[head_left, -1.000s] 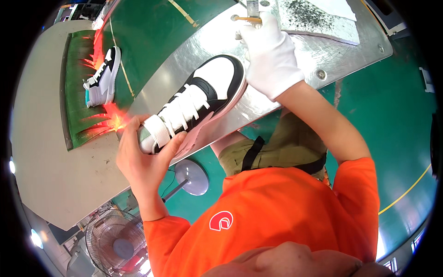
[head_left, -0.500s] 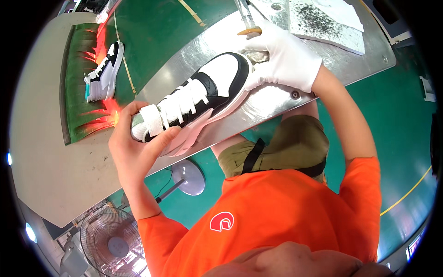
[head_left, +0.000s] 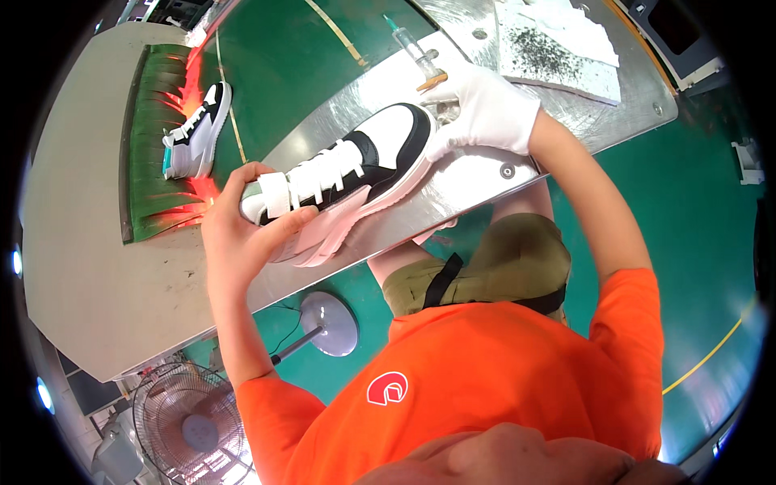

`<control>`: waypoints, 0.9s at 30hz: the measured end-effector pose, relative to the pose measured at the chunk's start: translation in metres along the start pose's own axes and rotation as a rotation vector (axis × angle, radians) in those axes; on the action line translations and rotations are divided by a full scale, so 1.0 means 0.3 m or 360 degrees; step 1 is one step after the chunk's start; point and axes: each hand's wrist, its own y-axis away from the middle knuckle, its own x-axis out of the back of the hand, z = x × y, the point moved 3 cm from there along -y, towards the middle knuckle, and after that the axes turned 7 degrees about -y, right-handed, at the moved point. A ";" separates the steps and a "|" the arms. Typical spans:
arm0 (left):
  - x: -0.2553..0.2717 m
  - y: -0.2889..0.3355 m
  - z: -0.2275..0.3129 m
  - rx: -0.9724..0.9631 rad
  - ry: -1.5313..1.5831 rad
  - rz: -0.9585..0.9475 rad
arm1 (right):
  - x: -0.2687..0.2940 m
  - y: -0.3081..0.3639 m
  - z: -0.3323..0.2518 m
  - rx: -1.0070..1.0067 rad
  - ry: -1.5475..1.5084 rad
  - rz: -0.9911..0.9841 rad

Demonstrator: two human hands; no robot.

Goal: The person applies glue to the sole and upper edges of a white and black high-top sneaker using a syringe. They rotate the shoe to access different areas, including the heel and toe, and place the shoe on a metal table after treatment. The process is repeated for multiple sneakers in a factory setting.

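Note:
A white-and-black sneaker [head_left: 319, 182] with white laces and a pink sole edge is held tilted over the metal tabletop, toe to the upper right. My bare left hand [head_left: 242, 214] grips its collar and heel end, thumb along the near side. At the toe is my right hand [head_left: 485, 113] in a white glove, its thumb against the toe edge. A clear syringe [head_left: 414, 50] with a green tip and a brownish flange sticks out from the gloved fingers, pointing away. The gloved palm and part of the fingers are hidden.
A second sneaker [head_left: 198, 133] rests beside green strip curtains [head_left: 149, 145] with a red glow, on a beige belt [head_left: 73, 242] to the left. A black-speckled white pad [head_left: 558, 65] lies on the metal tabletop [head_left: 598, 129]. A fan [head_left: 194, 428] stands at lower left.
The sneaker has lowered slightly in view and its toe sits a little lower. The syringe's green tip now shows. Most of the scene has shifted as the view moved.

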 end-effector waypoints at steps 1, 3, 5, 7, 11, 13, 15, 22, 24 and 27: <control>0.002 0.003 0.006 -0.0010 -0.0004 0.0004 | 0.001 -0.008 -0.003 -0.0013 0.0039 -0.0042; 0.006 0.012 0.008 -0.0052 0.0008 0.0009 | 0.009 -0.019 0.003 -0.0111 -0.0101 -0.0091; 0.008 0.016 0.008 -0.0057 -0.0014 0.0012 | 0.023 -0.015 0.019 -0.0268 -0.0463 -0.0103; 0.010 0.010 0.017 -0.0093 -0.0087 0.0034 | 0.046 -0.003 0.024 -0.0457 -0.0592 -0.0028; -0.009 -0.020 0.028 -0.0063 -0.0064 0.0032 | 0.087 0.036 0.028 -0.0458 -0.0822 0.0166; 0.002 -0.027 0.027 -0.0064 -0.0164 0.0070 | 0.095 0.054 0.014 -0.0528 -0.0873 0.0259; 0.023 -0.006 -0.013 0.0018 -0.0172 0.0102 | 0.082 0.062 -0.002 -0.0432 -0.0580 0.0220; 0.008 0.028 -0.038 -0.0188 -0.0129 0.0080 | 0.019 0.196 -0.004 0.0002 -0.0159 0.0242; 0.024 0.008 -0.081 -0.0278 -0.0102 0.0120 | 0.005 0.200 -0.010 -0.0031 0.0091 0.0261; 0.026 0.025 -0.118 -0.0245 -0.0045 0.0175 | -0.026 0.167 -0.067 -0.0011 0.0472 0.0091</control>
